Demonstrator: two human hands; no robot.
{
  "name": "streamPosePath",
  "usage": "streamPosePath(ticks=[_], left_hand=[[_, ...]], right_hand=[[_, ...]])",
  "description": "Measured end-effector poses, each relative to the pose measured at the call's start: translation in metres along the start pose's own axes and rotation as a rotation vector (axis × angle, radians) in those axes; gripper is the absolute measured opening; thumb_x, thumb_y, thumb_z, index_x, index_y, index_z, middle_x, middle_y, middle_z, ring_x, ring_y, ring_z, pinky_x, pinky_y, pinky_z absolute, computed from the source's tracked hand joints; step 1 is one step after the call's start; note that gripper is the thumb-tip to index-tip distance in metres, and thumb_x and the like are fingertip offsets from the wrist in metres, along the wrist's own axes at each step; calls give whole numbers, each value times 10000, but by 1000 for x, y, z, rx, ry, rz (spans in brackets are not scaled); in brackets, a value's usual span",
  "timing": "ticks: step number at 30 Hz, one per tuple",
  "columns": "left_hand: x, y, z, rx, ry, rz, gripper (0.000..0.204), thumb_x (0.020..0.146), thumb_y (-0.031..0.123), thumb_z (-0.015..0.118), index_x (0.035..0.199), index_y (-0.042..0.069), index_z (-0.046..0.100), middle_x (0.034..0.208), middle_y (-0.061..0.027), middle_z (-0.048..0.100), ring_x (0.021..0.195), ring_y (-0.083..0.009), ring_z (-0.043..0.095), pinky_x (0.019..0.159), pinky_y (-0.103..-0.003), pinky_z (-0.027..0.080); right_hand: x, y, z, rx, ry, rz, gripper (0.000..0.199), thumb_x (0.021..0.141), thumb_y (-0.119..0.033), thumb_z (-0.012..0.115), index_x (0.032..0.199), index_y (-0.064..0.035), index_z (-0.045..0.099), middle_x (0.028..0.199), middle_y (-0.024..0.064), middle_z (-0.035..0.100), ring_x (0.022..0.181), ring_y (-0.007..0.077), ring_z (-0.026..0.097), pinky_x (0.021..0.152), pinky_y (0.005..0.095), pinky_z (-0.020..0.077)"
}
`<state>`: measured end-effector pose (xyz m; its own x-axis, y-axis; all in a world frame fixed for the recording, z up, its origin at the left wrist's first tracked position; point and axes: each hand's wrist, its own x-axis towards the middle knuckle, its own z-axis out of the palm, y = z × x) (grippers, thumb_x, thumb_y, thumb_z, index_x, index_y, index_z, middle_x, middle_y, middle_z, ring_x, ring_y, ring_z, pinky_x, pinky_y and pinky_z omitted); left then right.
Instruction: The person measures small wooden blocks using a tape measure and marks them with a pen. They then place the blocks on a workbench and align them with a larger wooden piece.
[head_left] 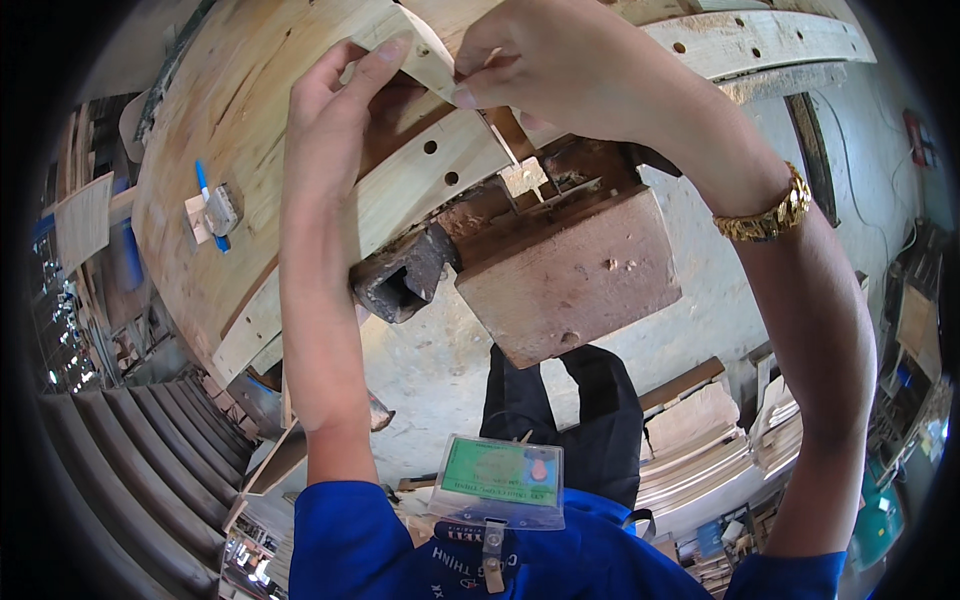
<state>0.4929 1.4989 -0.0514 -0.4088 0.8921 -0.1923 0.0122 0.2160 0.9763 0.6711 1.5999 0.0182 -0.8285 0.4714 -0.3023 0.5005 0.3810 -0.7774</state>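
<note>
At the top of the view, both hands are on a thin, pale, flat piece [428, 62] with a bright edge; I cannot tell whether it is wood or a folded sheet. My left hand [345, 95] grips its left side, the thumb on top. The fingertips of my right hand [545, 70] are pinched at its right edge. Below it lies a pale curved wooden strip [405, 165] with round holes, along the edge of a round wooden board [255, 110]. A small block of light wood [523, 178] sits by a dark metal clamp or vise part.
A large brown wooden block [575, 275] stands in front of me, beside a dark hollow metal piece [405, 275]. A blue pen [203, 180] and a small block [222, 210] rest on the board. Another holed strip [760, 42] is at upper right; stacked boards [700, 455] lie lower right.
</note>
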Motion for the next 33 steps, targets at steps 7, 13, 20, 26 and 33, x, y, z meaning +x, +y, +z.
streamPosePath(ticks=[7,13,20,26,33], left_hand=[[2,0,-4,32,14,-16,347,863,323,685,982,6,611,919,-108,681,813,-156,655,698,-244,470],[4,4,-1,-45,27,-32,329,862,281,690,1006,-4,610,975,-98,675,842,-144,634,785,-273,482],[-2,7,-4,-70,-1,-51,408,846,102,698,1212,4,549,1136,-71,573,1013,-155,594,879,-290,496],[0,4,-13,184,-54,84,532,794,285,746,1194,-5,549,1154,-177,541,1048,-318,573,864,-394,481],[11,16,-21,256,-94,115,580,727,173,804,1205,-24,543,1162,-204,535,1085,-347,562,892,-409,484]], right_hand=[[1,-1,-4,22,-35,9,199,838,-157,636,830,33,694,665,181,662,650,302,673,651,393,519],[14,20,22,-47,102,-92,219,833,-207,660,939,-17,686,703,149,650,592,249,632,604,358,499],[11,21,19,-75,123,-183,147,832,-199,687,913,-76,692,692,82,667,601,217,659,623,357,505],[15,3,14,-16,167,62,470,799,-308,738,1173,-50,616,918,75,699,728,171,652,774,332,398],[41,3,9,-74,-22,66,603,777,-301,730,1275,-19,541,1209,122,576,1076,283,535,883,393,363]])
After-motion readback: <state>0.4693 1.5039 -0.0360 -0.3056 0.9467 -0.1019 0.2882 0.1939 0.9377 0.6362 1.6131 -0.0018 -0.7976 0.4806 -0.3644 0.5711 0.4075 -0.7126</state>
